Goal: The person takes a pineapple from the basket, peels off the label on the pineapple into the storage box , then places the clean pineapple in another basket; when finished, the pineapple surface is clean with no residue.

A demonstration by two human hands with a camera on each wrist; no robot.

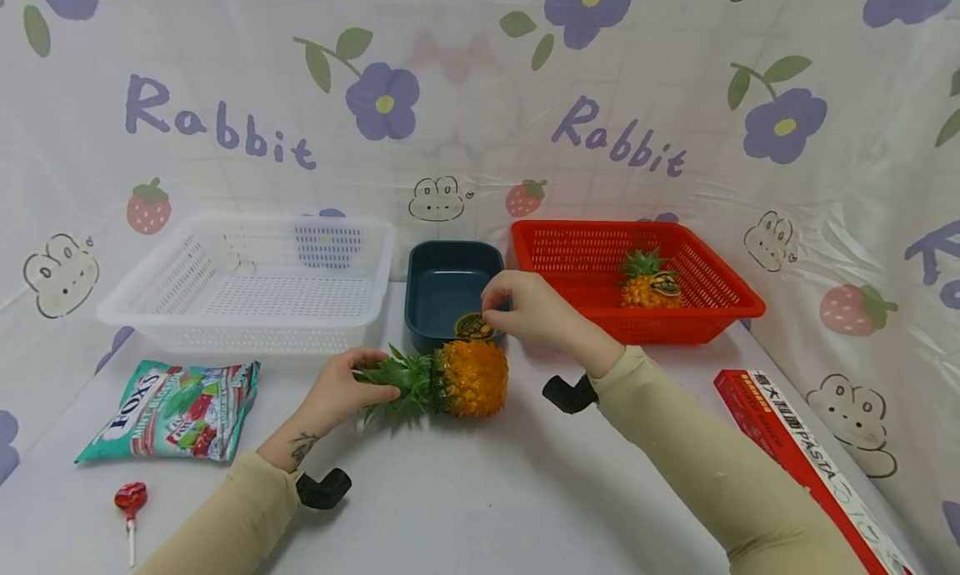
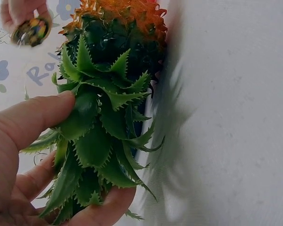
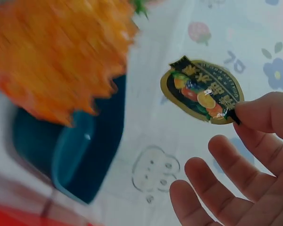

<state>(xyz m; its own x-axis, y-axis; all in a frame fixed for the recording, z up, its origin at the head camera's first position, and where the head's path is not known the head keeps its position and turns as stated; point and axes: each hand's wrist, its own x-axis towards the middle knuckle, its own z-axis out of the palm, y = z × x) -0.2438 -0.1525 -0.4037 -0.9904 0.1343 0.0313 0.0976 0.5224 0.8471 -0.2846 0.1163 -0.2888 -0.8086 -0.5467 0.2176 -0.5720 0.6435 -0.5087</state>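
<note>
My left hand (image 1: 348, 396) grips a toy-like pineapple (image 1: 474, 379) by its green leafy crown (image 2: 99, 127), thumb on one side and fingers curled beneath. The pineapple lies sideways, its orange body pointing right, in front of a dark blue bin (image 1: 453, 283). Between thumb and forefinger my right hand (image 1: 536, 308) pinches an oval black-and-gold fruit sticker (image 3: 203, 92). In the right wrist view the sticker is apart from the pineapple, its printed face showing; the other fingers are loosely bent.
A white basket (image 1: 247, 317) stands back left; a red basket (image 1: 637, 325) at back right holds a second, stickered pineapple (image 1: 651, 287). At left lie a FOX'S candy bag (image 1: 176, 412) and a red lollipop (image 1: 131, 498). A red pasta box (image 1: 810, 467) lies at right.
</note>
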